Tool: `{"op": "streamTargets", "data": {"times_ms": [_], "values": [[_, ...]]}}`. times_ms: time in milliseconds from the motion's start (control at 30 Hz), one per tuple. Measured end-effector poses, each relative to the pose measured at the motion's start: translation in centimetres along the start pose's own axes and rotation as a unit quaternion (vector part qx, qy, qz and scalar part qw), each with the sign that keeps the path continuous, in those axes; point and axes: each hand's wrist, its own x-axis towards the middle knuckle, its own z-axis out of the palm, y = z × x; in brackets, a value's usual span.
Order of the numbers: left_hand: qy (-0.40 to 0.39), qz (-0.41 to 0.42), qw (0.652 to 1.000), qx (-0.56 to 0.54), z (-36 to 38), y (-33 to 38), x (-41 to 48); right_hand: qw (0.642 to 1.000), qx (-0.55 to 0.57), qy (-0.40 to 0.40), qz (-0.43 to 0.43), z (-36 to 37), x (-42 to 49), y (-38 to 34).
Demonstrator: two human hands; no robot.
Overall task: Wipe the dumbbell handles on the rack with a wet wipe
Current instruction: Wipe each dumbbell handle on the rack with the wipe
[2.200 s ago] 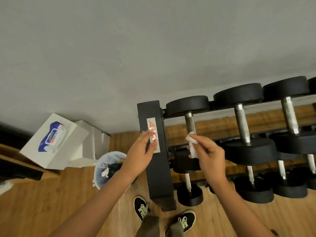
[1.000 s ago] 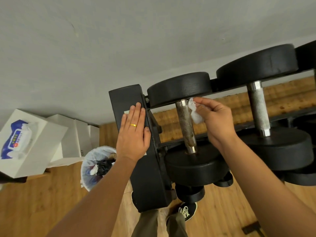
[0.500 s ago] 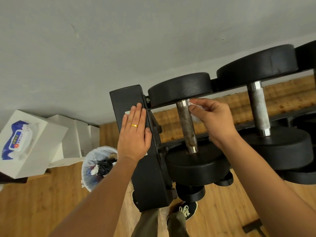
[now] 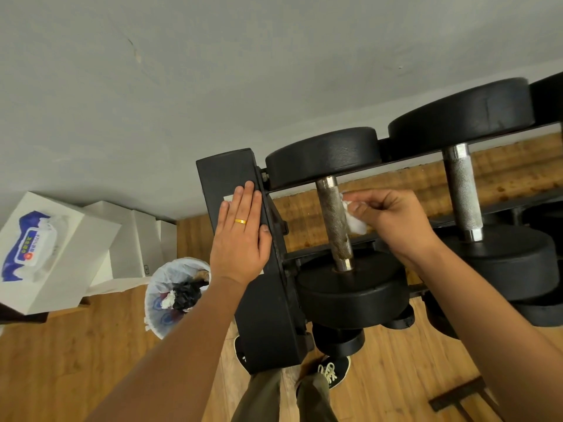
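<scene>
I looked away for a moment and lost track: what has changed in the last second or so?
The right hand, pinching the wet wipe, slid it from the top end of the leftmost dumbbell handle down to about its middle, against its right side. The left hand stayed flat on the rack's end post, and the dumbbells stayed put.

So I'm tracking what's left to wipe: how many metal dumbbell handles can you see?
2. The left handle has the wet wipe against it, held by the right hand; the right handle sits untouched. Handles lower down are hidden.
</scene>
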Motion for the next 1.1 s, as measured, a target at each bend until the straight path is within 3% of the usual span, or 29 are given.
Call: {"op": "streamTargets", "data": {"times_ms": [133,333,533,733,900,1100], "values": [[-0.001,-0.002,1.0,0.001,0.0,0.0,-0.1,0.999,0.032,0.021,-0.008,0.5,1.8,-1.0],[0.001,-0.003,1.0,0.0,-0.1,0.1,0.0,0.999,-0.024,-0.027,0.011,-0.8,-1.7,0.5],[0.005,-0.004,1.0,-0.002,-0.1,0.2,-0.1,1.0,-0.018,-0.009,-0.02,-0.2,0.4,-0.9],[0.006,-0.005,1.0,-0.005,-0.1,0.2,-0.1,0.988,-0.104,-0.111,0.037,-2.3,-3.0,0.9],[0.008,-0.007,1.0,-0.001,-0.1,0.1,-0.1,0.994,-0.099,-0.046,0.003,-1.6,-1.6,0.1],[0.014,-0.007,1.0,0.001,-0.1,0.1,-0.1,0.975,-0.175,-0.13,0.043,-2.7,-2.7,1.0]]}}
